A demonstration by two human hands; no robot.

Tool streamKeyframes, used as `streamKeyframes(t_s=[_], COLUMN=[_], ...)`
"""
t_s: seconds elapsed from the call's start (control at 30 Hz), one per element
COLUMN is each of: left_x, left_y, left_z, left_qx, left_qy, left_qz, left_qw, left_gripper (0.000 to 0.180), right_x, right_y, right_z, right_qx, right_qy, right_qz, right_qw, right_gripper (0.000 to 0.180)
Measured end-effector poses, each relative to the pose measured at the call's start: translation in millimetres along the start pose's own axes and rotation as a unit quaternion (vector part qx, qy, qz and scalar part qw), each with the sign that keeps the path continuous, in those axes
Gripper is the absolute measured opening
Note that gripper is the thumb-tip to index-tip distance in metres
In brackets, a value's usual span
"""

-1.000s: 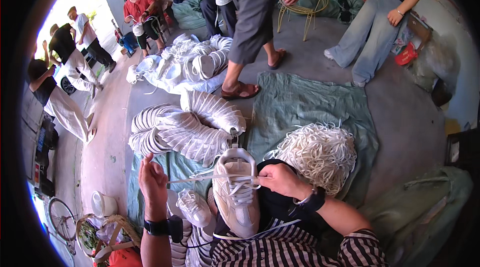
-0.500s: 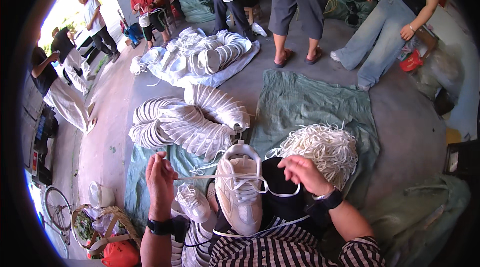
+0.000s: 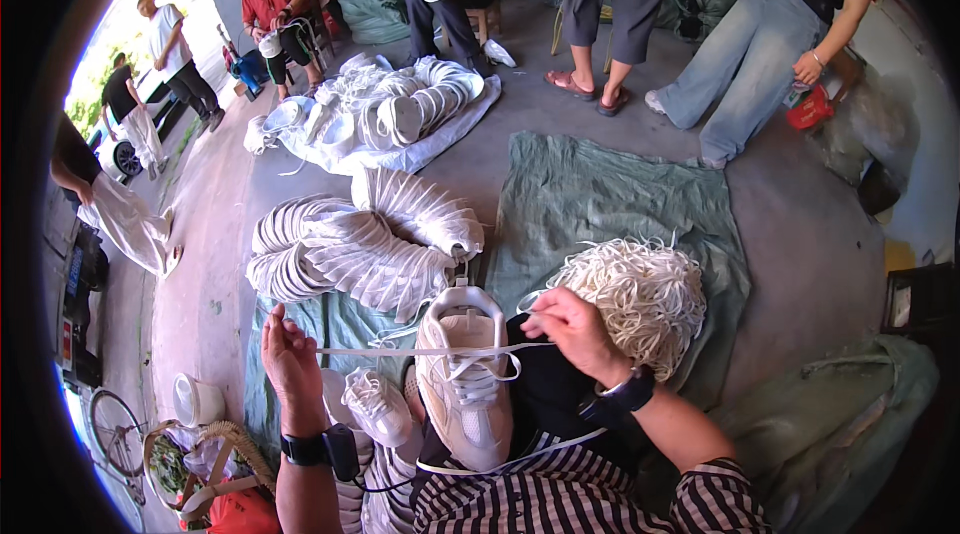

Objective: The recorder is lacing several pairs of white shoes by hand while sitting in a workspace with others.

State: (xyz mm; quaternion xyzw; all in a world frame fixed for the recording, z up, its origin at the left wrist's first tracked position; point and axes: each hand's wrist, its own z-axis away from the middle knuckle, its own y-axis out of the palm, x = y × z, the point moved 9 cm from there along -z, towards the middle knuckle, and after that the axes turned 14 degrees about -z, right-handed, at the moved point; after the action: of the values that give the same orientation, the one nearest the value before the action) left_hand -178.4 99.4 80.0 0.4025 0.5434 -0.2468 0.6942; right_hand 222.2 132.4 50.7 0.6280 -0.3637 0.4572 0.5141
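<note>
A white and beige sneaker rests upright on my lap, toe toward me, its lower eyelets laced. A flat white shoelace stretches almost straight across its opening, with a small loop at the right side. My left hand, left of the shoe, grips one end of the lace near the thumb. On the other side my right hand pinches the lace between thumb and fingertips. Another white shoe, with its laces in, sits left of the sneaker, on a row of stacked white shoe parts.
Ahead lie rows of white shoe uppers and a heap of white laces on a green tarp. Farther off, more shoes lie on a white sheet. Several people sit or stand around. A basket and white bucket stand at left.
My right hand has moved left toward the shoe and now pinches the lace. The lace's hanging right-hand loop has shrunk, and my left hand has drifted left.
</note>
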Motion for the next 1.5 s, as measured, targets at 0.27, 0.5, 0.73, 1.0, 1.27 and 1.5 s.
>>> streamKeyframes(t_s=[0.27,0.5,0.73,1.0,1.27,1.5], left_x=[-15,39,60,80,23,21], left_y=[10,99,112,109,140,137], left_z=[-4,72,101,93,103,115], left_qx=[0.023,0.280,0.355,0.374,0.246,0.241], left_qy=[0.037,0.052,0.009,-0.033,0.338,0.376], left_qz=[-0.101,-0.306,-0.380,-0.378,-0.540,-0.554], left_qw=[0.994,0.909,0.854,0.846,0.730,0.703], left_gripper=[0.021,0.018,0.022,0.027,0.008,0.012], right_x=[-15,-8,18,22,15,7], right_y=[21,33,67,78,97,93], right_z=[4,9,19,-2,-12,-16], right_qx=[0.042,0.054,0.134,0.194,0.304,0.324], right_qy=[0.052,0.006,-0.220,-0.107,-0.063,0.035], right_qz=[0.046,0.211,0.399,0.391,0.569,0.497], right_qw=[0.997,0.976,0.880,0.893,0.762,0.805], right_gripper=[0.002,0.005,0.009,0.019,0.010,0.019])
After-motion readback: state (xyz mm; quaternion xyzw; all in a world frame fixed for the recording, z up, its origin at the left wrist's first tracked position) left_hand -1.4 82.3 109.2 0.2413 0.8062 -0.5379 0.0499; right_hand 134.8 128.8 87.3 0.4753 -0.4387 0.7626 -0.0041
